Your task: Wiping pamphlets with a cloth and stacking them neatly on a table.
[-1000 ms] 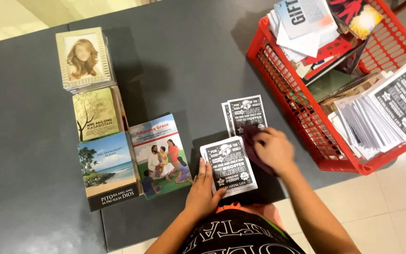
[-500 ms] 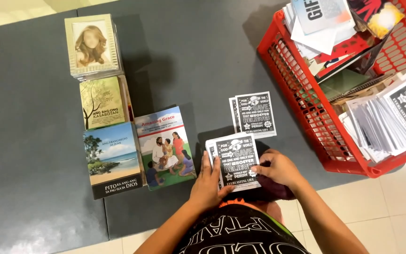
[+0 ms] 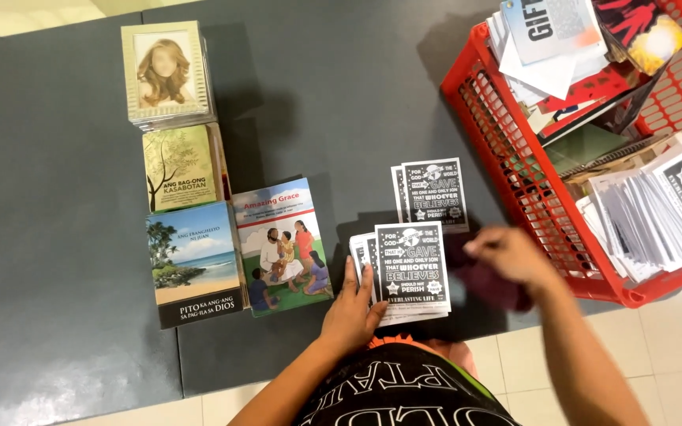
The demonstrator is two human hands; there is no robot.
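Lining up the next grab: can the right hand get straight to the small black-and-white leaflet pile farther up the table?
Probably yes. The right hand hovers just beside the far leaflet pile, with only bare table between them; the left hand presses the nearer stack.

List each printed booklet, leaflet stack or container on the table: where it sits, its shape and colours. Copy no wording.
Portrait booklet stack: far left, cream.
Tree booklet: below it, olive-yellow.
Beach booklet: nearest left, blue over black.
Family-picture booklet: beside it, colourful.
Black-and-white leaflets: under left hand.
Second leaflet pile: behind.
Red basket: right, full of papers.
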